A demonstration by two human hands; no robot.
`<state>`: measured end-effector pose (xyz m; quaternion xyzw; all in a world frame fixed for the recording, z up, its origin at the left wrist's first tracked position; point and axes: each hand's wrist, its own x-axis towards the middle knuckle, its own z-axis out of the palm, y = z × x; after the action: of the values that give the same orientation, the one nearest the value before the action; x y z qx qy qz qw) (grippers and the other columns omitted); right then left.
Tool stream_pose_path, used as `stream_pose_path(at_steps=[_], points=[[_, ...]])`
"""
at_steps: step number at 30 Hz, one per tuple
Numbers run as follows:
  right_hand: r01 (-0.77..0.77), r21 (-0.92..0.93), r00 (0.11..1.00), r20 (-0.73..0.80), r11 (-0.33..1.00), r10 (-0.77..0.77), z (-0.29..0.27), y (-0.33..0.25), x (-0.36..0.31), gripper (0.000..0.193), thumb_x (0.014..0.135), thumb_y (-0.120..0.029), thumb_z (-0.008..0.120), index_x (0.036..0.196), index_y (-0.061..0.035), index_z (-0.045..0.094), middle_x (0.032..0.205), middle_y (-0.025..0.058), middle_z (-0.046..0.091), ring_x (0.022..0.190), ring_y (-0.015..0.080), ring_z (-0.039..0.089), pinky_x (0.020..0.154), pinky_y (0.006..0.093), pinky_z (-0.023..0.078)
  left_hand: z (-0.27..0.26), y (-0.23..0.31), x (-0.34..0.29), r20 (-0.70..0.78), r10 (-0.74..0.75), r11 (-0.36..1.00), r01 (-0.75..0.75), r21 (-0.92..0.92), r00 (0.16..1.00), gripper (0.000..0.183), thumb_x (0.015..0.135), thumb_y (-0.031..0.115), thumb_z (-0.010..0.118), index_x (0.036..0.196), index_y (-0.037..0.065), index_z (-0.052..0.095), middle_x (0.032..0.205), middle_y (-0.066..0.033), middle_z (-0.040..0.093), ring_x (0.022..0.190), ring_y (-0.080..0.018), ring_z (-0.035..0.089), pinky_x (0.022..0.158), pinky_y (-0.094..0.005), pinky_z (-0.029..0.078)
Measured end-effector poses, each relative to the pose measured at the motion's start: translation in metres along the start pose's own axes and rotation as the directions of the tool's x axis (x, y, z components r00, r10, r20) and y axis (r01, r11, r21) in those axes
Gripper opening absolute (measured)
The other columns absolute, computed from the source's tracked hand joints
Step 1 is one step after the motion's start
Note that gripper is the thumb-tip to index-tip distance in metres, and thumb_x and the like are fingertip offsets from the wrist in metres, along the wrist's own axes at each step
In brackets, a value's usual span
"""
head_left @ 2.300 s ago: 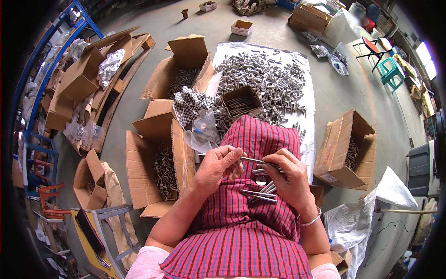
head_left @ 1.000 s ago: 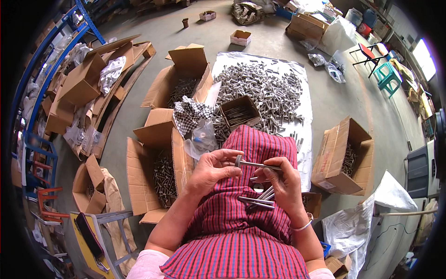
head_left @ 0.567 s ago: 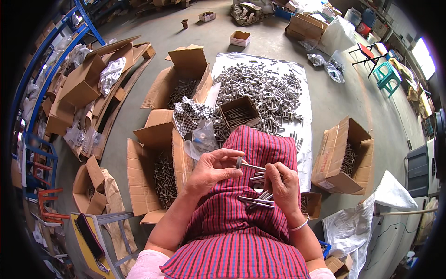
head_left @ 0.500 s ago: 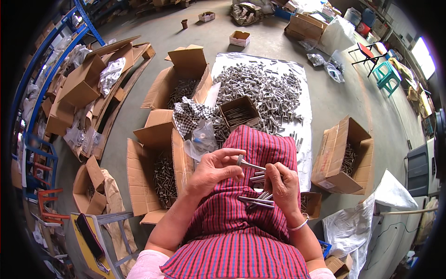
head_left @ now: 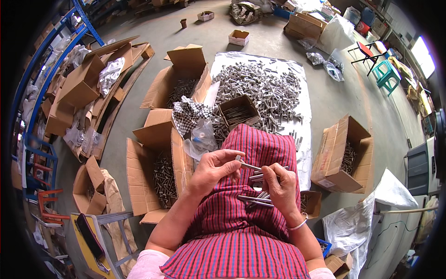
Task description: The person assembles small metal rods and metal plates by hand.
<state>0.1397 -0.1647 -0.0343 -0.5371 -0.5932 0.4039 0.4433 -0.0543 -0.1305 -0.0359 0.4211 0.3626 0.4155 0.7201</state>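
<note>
Many small dark metal pieces [head_left: 165, 179] lie in an open brown cardboard box [head_left: 136, 167] on our left. Next we see our left hand [head_left: 213, 171], thumb and forefinger narrowed around the flat head of a slim grey metal rod [head_left: 251, 166]. The rod slants between our two hands, above the red-and-blue striped cloth [head_left: 218, 204] over our lap, where loose silvery metal rods [head_left: 253, 200] lie. Our right hand [head_left: 280, 186] pinches the rod's other end between thumb and forefinger. Farther right, we have a tan open-topped carton [head_left: 330, 158] holding similar pieces.
</note>
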Motion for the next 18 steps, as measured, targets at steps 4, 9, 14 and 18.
stream_pose_path(at_steps=[4, 9, 14, 18], points=[[0.063, -0.019, 0.998, -0.004, 0.998, -0.063, -0.003, -0.002, 0.003, 0.015, 0.086, -0.011, 0.059, 0.076, -0.0001, 0.055, 0.054, 0.0041, 0.056, 0.049, 0.0105, 0.058, 0.045, 0.0227, 0.043, -0.002, -0.007, 0.004, -0.01, -0.072, 0.995, 0.071, -0.066, 0.997, 0.027, 0.09, 0.017, 0.053, 0.108, -0.003, 0.054, 0.082, -0.0119, 0.065, 0.063, -0.0112, 0.059, 0.055, -0.0216, 0.048], [0.03, 0.28, 0.999, -0.047, 0.96, -0.017, -0.015, 0.0, 0.008, 0.008, 0.081, 0.003, 0.06, 0.086, 0.0014, 0.054, 0.081, 0.0057, 0.06, 0.074, 0.0105, 0.06, 0.062, 0.0209, 0.048, -0.002, -0.019, 0.009, -0.047, -0.099, 0.989, 0.093, -0.115, 0.994, 0.027, 0.091, 0.022, 0.052, 0.104, -0.002, 0.056, 0.08, -0.013, 0.064, 0.058, -0.0111, 0.058, 0.051, -0.0208, 0.046], [0.053, 0.526, 0.997, -0.078, 0.849, -0.014, -0.035, 0.001, 0.02, 0.009, 0.082, 0.006, 0.057, 0.09, 0.003, 0.056, 0.091, 0.0121, 0.064, 0.081, 0.0139, 0.062, 0.075, 0.0252, 0.049, -0.004, -0.025, 0.009, -0.055, -0.102, 0.991, 0.097, -0.096, 0.993, 0.026, 0.091, 0.022, 0.053, 0.103, -0.001, 0.057, 0.08, -0.0124, 0.064, 0.057, -0.0108, 0.057, 0.051, -0.0207, 0.046], [0.495, -0.403, 0.869, 0.245, 0.77, -0.431, -0.047, 0.011, 0.032, 0.014, 0.074, 0.0, 0.062, 0.088, -0.0032, 0.062, 0.082, 0.0066, 0.063, 0.077, 0.0204, 0.06, 0.069, 0.0324, 0.047, -0.009, -0.031, 0.008, -0.082, -0.115, 0.99, 0.108, -0.089, 0.99, 0.026, 0.09, 0.022, 0.054, 0.103, -0.001, 0.057, 0.079, -0.0123, 0.064, 0.057, -0.0109, 0.057, 0.05, -0.0209, 0.046]])
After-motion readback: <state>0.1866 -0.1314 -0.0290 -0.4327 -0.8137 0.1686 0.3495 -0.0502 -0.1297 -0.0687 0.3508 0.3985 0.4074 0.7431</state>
